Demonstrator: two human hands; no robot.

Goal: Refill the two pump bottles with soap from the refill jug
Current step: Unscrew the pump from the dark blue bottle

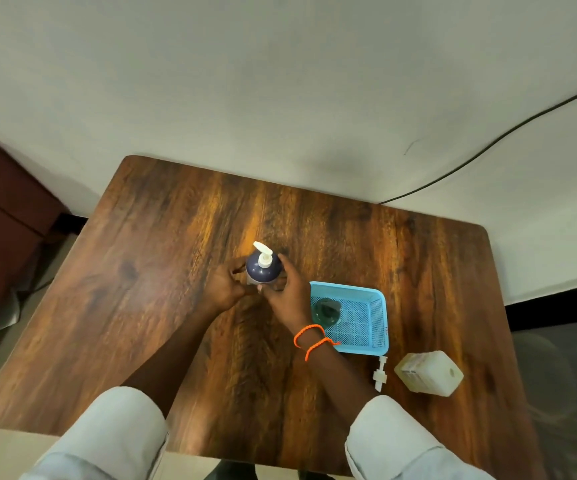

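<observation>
A dark blue pump bottle [262, 270] with a white pump head stands upright at the middle of the wooden table [141, 271]. My left hand [223, 289] grips its left side and my right hand [287, 292] grips its right side. A dark green bottle [327, 311] lies or stands inside a light blue basket [379, 323] to the right; its top is hard to make out. A loose white pump [380, 373] lies on the table in front of the basket. The whitish refill jug [429, 374] sits at the near right.
A black cable [488, 147] runs along the pale wall behind the table. A dark red seat [6, 216] stands to the left. The table's left half holds nothing.
</observation>
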